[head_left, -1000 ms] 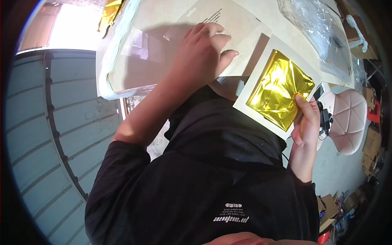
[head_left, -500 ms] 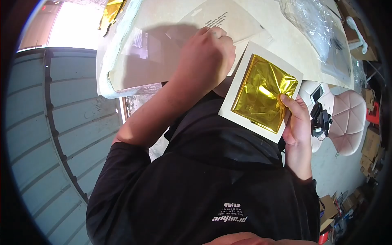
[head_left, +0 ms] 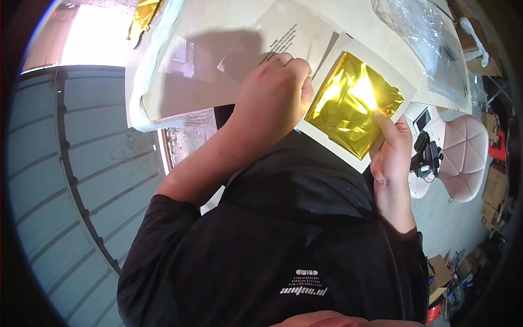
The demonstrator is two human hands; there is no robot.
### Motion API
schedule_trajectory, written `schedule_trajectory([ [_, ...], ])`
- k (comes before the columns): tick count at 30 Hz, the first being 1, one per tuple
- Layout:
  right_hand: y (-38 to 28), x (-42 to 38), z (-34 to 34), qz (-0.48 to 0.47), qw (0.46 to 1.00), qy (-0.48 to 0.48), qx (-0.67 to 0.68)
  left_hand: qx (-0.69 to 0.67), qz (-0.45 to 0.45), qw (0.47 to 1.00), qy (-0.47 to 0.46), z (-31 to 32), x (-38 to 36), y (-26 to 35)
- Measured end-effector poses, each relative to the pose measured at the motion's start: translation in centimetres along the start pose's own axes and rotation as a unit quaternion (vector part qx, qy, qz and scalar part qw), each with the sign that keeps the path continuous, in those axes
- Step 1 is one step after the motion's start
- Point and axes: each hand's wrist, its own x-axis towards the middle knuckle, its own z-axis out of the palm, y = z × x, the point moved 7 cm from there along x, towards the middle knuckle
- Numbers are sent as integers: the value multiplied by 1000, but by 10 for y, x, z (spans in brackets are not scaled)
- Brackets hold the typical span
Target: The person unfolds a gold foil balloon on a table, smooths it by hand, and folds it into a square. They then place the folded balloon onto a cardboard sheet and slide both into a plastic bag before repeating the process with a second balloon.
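Note:
My right hand (head_left: 393,150) holds a white card (head_left: 342,44) with a shiny gold foil packet (head_left: 348,117) lying flat on it. The thumb presses on the packet's right edge, and the other fingers are mostly behind the card. My left hand (head_left: 280,90) is closed beside the card's left edge, its fingers pinched on a clear plastic bag (head_left: 308,30) with small black print. The bag lies over the light table, and its near end is hidden by the left hand.
Crumpled clear plastic (head_left: 417,41) lies on the table's right side. Another gold foil piece (head_left: 144,16) is at the upper left. Past the table's right edge stands a pale padded chair (head_left: 466,158), with a black device (head_left: 426,158) beside it. Cardboard boxes (head_left: 496,188) are at the far right.
The card and gold packet have moved up and tilted, now closer to the bag. The printed bag has turned and shifted, and my left hand has moved slightly down and to the left.

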Motion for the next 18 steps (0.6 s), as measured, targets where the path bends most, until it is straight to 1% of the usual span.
schedule_trajectory([
  [3, 3, 1, 0, 3, 1000, 10, -2, -15, 3, 999, -29, 0, -2, 5],
  [5, 1, 1, 2, -17, 1000, 7, -18, -45, -15, 998, -43, -1, -3, 7],
  [8, 3, 1, 5, -15, 1000, 2, 5, -35, -1, 999, -33, -2, -3, 7],
  [12, 3, 1, 6, -19, 1000, -1, 2, -24, -6, 999, -30, 0, -5, 5],
  [15, 1, 0, 7, -28, 1000, -8, 11, -35, -28, 998, -43, 1, -8, 1],
  [17, -1, 0, 8, -32, 999, -11, 1, -104, -68, 991, -53, -3, -10, -5],
  [18, 0, 0, 7, -30, 1000, -10, 1, -104, -69, 991, -56, -5, -10, -6],
])
